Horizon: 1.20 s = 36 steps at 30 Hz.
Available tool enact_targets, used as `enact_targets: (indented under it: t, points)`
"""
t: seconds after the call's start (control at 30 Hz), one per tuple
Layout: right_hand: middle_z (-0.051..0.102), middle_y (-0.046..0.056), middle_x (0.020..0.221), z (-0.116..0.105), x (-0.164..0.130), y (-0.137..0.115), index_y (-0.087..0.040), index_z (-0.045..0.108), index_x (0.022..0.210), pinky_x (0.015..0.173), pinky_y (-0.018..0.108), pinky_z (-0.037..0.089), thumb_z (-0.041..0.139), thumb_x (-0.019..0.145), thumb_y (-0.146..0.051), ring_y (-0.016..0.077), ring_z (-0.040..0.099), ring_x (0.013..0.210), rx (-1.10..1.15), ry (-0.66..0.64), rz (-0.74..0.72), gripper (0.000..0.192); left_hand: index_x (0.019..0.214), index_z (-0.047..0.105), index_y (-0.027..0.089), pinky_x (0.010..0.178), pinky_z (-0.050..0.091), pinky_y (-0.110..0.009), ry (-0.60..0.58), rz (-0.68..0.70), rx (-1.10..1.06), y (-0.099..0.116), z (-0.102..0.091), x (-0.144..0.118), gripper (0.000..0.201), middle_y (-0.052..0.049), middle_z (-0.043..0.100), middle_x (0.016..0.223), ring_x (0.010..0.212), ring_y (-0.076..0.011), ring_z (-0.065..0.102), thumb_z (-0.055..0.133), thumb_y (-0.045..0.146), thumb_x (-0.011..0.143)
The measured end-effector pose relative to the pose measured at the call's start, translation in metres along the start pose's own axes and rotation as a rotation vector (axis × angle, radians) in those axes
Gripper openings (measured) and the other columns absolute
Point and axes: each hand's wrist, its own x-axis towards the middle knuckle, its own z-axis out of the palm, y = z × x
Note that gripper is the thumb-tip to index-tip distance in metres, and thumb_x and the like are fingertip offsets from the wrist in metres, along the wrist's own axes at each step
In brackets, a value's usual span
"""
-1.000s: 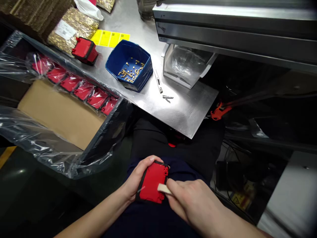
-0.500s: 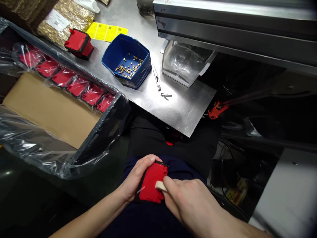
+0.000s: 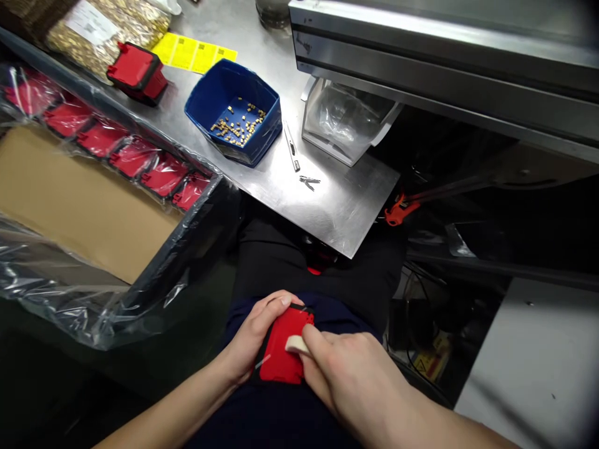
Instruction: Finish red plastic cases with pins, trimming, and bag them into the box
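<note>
— Fingers of the left hand point(image 3: 255, 340) curl round the red part point(image 3: 281, 352) and hold it from the left side. See it, down on the lap?

— Yes. And the right hand point(image 3: 349, 380)?

— Its fingers are pinched on a little pale tool point(image 3: 296, 344). The tip of the tool sits on the red part's right edge.

— So which way is the red part from those fingers?

— Just to their left, touching the tool. Its long side runs up and down, tipped a bit to the right at the top.

— Which hand is closer?

— Both are right on it. The left one grips it, the right one only meets it through the tool.

— And the blue bin point(image 3: 234, 118)?

— Far up on the metal table point(image 3: 346, 199), well away from both hands.
</note>
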Motion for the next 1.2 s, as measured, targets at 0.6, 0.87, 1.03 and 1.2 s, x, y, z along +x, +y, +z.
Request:
enact_targets:
  t: [0.6,0.87,1.03,1.2]
  points:
    - [0.071,-0.004,0.073,0.006,0.006,-0.004,-0.022,0.052,0.097,0.045,0.034,0.019,0.058,0.095,-0.018,0.0177,0.068,0.052,-0.11,0.123,-0.084,0.008,0.092,0.071,0.017,0.068,0.052,-0.029,0.079,-0.107,-0.156,0.005,0.001,0.0,0.043,-0.008,0.072,0.085,0.074,-0.022,0.065,0.069,0.059,0.085]
    - [0.071,-0.003,0.071,0.003,0.009,-0.005,-0.024,0.052,0.093,0.043,0.035,0.019,0.056,0.094,-0.018,0.0185,0.067,0.05,-0.098,0.081,-0.088,0.007,0.095,0.07,0.018,0.076,0.05,-0.031,0.067,-0.074,-0.101,0.001,-0.005,0.001,0.042,-0.007,0.071,0.09,0.081,-0.0226,0.063,0.065,0.059,0.089]
    - [0.07,-0.004,0.071,0.002,0.01,-0.006,-0.023,0.053,0.094,0.043,0.035,0.02,0.055,0.094,-0.016,0.0192,0.068,0.05,-0.103,0.064,-0.079,0.007,0.097,0.07,0.019,0.078,0.047,-0.03,0.051,-0.051,-0.072,0.0,-0.007,0.001,0.04,-0.005,0.072,0.091,0.082,-0.0206,0.061,0.062,0.058,0.093]
    - [0.072,-0.004,0.074,-0.003,0.014,-0.007,-0.023,0.054,0.096,0.045,0.035,0.022,0.052,0.096,-0.018,0.019,0.07,0.055,-0.076,-0.04,-0.065,0.005,0.096,0.07,0.018,0.078,0.047,-0.03,0.036,-0.06,-0.08,0.002,-0.008,0.001,0.04,-0.005,0.072,0.089,0.083,-0.0214,0.062,0.061,0.057,0.093]
